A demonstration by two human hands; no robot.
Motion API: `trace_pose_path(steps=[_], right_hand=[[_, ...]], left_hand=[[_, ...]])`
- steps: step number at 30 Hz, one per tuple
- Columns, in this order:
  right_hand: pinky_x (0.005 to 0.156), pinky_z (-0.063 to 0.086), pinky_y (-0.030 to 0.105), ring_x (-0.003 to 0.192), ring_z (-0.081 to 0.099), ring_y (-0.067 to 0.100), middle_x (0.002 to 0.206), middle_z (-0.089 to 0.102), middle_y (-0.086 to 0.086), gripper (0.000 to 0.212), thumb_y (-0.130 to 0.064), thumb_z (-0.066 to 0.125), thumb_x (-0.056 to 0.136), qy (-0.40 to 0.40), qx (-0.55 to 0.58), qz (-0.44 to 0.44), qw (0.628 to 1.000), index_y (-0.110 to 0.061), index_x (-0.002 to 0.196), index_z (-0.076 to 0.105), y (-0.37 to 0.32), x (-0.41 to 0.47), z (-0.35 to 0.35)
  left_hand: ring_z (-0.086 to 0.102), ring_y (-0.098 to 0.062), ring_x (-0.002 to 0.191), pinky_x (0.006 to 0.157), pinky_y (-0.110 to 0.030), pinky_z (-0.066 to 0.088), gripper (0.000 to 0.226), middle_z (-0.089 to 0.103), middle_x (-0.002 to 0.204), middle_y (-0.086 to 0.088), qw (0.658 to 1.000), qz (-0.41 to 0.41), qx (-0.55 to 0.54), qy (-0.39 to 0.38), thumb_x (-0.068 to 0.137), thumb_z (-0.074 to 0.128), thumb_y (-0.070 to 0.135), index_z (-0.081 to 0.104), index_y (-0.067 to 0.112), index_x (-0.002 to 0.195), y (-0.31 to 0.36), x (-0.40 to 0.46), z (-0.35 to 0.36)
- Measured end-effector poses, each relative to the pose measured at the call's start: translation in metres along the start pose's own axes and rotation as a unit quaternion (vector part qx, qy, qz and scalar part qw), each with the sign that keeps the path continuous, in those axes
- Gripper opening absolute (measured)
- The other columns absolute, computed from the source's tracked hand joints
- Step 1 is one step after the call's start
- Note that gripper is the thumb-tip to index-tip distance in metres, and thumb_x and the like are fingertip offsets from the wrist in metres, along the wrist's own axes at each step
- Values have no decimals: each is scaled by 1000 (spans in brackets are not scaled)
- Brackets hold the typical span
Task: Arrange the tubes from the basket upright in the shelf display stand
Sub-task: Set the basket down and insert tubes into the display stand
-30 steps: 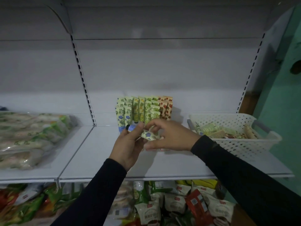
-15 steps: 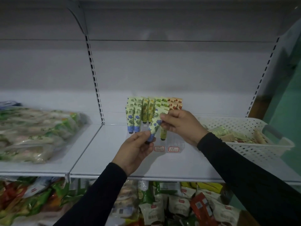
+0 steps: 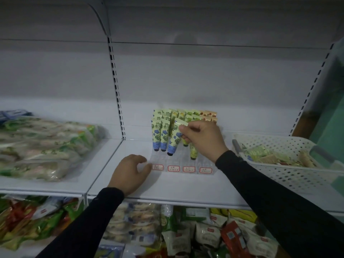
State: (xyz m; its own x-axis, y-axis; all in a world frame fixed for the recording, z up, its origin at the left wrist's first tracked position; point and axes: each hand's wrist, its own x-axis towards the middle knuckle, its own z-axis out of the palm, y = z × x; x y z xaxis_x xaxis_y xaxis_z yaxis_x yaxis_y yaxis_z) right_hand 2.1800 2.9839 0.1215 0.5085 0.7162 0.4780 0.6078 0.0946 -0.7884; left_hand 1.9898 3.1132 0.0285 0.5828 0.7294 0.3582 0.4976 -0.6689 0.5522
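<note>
we take the clear display stand (image 3: 183,164) on the white shelf (image 3: 186,185) as our landmark. it sits mid-shelf, against the back panel, with four red-bordered labels along its front edge.

right hand (image 3: 203,139): over the stand's middle, grip pinched on the top crimp of a blue-flowered tube (image 3: 175,138), thumb and forefinger closed on it. the tube hangs cap down, tilted slightly, its black cap low in the stand's second lane from the left; we cannot tell whether the cap touches the stand floor.

left hand (image 3: 130,173): just left of the stand's front corner, resting on the shelf, grip released, fingers loosely spread, fingertips touching or nearly touching the stand's left edge; we cannot tell which.

in the stand: two blue-flowered tubes (image 3: 160,135) upright in the left lane, more tubes in rows behind them, green and yellow ones in the middle, orange ones at the back right. one green tube (image 3: 193,151) stands cap down, right of the held tube, partly behind the right hand.

right of the stand: a white perforated basket (image 3: 290,168) on the same shelf, with more tubes lying flat inside.

left of the stand, past the shelf upright: bagged goods (image 3: 46,146) piled on the neighbouring shelf. below the stand's shelf: mixed snack packets (image 3: 186,237).
</note>
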Motion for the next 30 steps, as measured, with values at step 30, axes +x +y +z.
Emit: trace_pose_path(steps=[30], right_hand=[[71, 55, 45, 74, 67, 35, 75, 69, 20, 35, -30, 67, 91, 5, -118, -26, 993, 3, 79, 67, 5, 25, 66]], left_hand=[[43, -22, 125, 105, -33, 34, 88, 53, 128, -4, 974, 65, 185, -117, 70, 12, 76, 56, 16, 118, -27, 2, 6]])
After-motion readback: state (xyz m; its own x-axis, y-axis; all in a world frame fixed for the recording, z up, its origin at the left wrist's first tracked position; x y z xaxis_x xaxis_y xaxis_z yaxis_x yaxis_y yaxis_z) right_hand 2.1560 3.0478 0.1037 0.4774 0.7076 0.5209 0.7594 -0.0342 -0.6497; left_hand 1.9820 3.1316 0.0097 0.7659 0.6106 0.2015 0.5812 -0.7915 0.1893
